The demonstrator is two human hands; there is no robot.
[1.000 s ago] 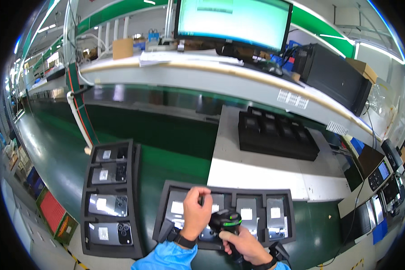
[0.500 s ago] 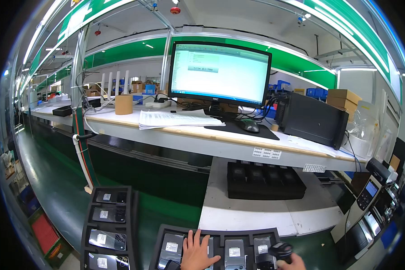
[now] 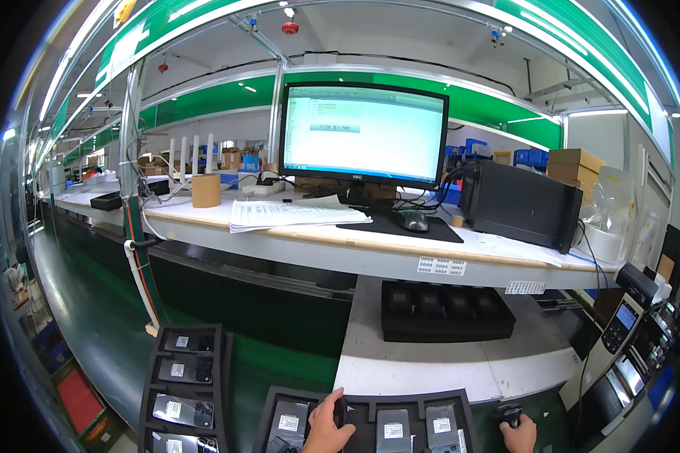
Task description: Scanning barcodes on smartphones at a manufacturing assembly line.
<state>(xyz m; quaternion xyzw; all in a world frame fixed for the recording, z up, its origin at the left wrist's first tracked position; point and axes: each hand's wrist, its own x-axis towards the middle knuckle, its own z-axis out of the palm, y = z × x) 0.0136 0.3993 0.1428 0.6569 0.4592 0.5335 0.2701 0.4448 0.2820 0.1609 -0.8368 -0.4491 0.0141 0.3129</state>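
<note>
At six o'clock the left hand (image 3: 326, 432) has its grip on a thin dark thing (image 3: 341, 411) over the black tray (image 3: 418, 424). At five o'clock the right hand (image 3: 520, 436) holds a black scanner (image 3: 509, 413).

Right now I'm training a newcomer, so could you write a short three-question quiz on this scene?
1. Which hand holds the black handheld device?
2. True or false: the monitor is lit.
3. How many phones show in the foam tray at far left: A) two, B) four, C) six?

Key: 1. The right hand. 2. True. 3. B.
</note>
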